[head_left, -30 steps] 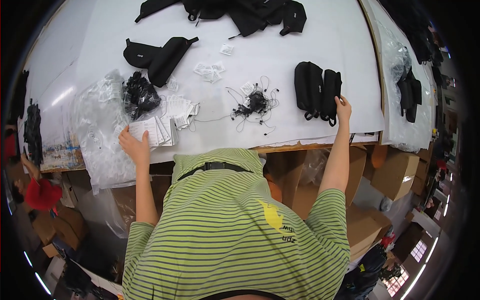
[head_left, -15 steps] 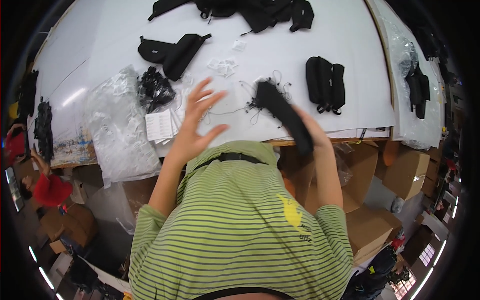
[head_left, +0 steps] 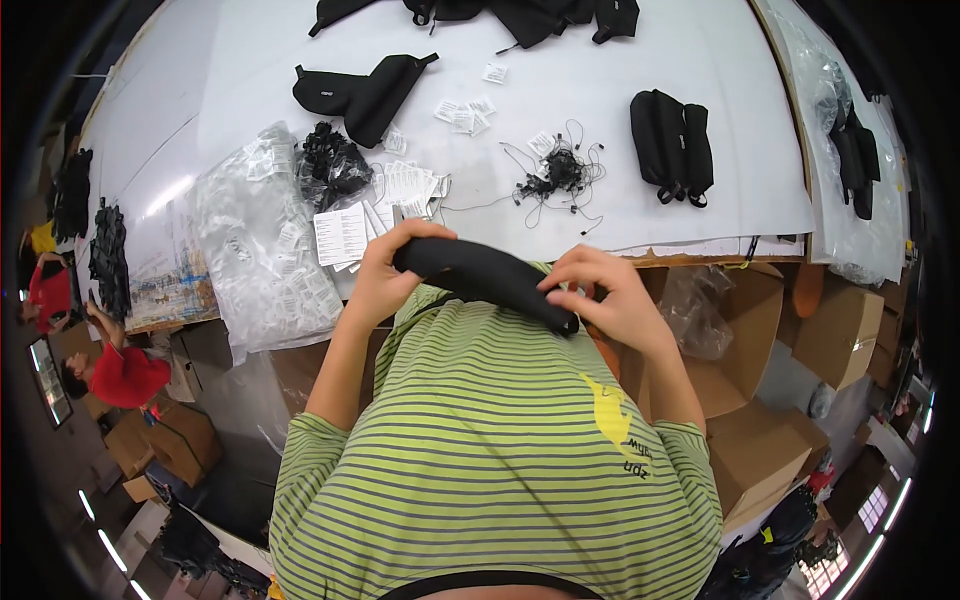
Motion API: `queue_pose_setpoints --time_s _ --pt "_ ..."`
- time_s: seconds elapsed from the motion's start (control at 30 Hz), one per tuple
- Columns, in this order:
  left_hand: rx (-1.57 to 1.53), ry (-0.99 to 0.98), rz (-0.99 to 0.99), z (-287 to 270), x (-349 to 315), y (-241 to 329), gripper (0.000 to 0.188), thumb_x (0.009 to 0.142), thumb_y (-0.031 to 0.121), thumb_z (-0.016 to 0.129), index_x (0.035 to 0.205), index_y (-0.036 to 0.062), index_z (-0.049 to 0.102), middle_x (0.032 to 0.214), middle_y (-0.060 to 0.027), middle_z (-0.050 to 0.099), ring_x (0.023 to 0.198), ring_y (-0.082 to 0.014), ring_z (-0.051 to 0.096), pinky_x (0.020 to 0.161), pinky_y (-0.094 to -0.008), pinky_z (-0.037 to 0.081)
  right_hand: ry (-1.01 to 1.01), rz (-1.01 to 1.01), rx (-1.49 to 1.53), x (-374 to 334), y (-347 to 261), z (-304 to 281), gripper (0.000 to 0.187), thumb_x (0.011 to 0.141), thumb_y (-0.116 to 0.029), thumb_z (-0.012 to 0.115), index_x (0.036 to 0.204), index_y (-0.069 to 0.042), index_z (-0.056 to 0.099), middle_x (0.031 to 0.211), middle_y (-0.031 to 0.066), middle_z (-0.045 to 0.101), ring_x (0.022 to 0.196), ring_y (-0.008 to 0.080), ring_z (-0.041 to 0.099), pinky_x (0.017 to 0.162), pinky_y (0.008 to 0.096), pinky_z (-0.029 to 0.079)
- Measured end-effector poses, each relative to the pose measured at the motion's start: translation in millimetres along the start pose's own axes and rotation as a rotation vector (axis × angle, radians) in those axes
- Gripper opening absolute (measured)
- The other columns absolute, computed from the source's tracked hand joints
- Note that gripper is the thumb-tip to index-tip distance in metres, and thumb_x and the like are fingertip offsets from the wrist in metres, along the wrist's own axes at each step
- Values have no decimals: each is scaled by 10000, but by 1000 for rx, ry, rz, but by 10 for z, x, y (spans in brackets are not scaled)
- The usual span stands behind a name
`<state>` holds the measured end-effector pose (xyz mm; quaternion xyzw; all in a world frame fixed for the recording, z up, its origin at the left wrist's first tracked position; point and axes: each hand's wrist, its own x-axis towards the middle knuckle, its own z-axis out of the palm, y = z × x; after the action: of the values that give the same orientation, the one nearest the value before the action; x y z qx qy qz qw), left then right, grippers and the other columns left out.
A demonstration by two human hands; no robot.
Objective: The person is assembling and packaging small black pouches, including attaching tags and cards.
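A long black fabric pouch (head_left: 490,278) is held crosswise in front of my body, just off the table's near edge. My left hand (head_left: 392,272) is closed round its left end, thumb below and fingers on top. At the other end, my right hand (head_left: 610,298) pinches the tip between thumb and fingers. Beyond the pouch, a tangle of thin black cords (head_left: 562,175) lies on the white table (head_left: 480,130). White printed cards (head_left: 342,235) sit near my left hand, with small white labels (head_left: 465,115) farther back.
Two finished-looking black pouches (head_left: 672,145) lie at the right, and more black pouches (head_left: 375,95) at the back left. A clear plastic bag of labels (head_left: 265,250) hangs over the left edge. Cardboard boxes (head_left: 745,335) stand below right. A person in red (head_left: 128,378) is at far left.
The pouch has come from the right, over the cords, to in front of my body. My left hand, open and empty before, now grips its left end. My right hand holds the right end.
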<state>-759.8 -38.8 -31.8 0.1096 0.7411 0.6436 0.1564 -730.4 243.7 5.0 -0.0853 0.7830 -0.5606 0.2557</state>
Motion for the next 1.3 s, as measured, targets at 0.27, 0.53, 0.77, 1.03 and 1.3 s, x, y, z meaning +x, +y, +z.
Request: queue_pose_setpoints --time_s 0.27,0.53,0.77,1.03,1.3 --pt "22 -93 -10 64 -159 100 296 676 -92 555 946 6 628 866 -60 641 781 -143 599 711 -234 450 -74 -14 -408 -152 -45 129 224 727 -241 705 900 -107 658 911 25 553 891 185 552 743 304 468" --pt "44 -131 -115 35 -209 108 300 700 -97 582 979 9 615 901 -60 634 814 -123 590 730 -235 453 300 -309 -426 -33 -81 40 144 725 -47 667 822 -26 564 896 73 568 815 236 548 712 298 454" --pt "-54 -120 76 34 -30 132 327 759 -56 603 1072 36 585 1043 -72 583 981 -146 541 861 -274 413 233 -150 430 72 65 175 216 865 -74 532 1076 -33 517 1075 45 604 733 116 509 715 229 443" --pt "-145 -166 28 -16 -47 -50 207 839 155 588 998 24 614 1015 -84 566 983 -185 518 889 -296 377 155 -126 308 122 228 96 135 777 14 588 898 24 647 1004 102 605 953 175 556 800 258 434" --pt "-125 -230 99 67 109 38 321 892 283 510 1056 21 596 1105 -90 507 1001 -169 487 868 -289 378 -128 116 338 178 107 -215 195 799 -96 668 979 -28 630 933 13 600 868 80 537 722 222 454"
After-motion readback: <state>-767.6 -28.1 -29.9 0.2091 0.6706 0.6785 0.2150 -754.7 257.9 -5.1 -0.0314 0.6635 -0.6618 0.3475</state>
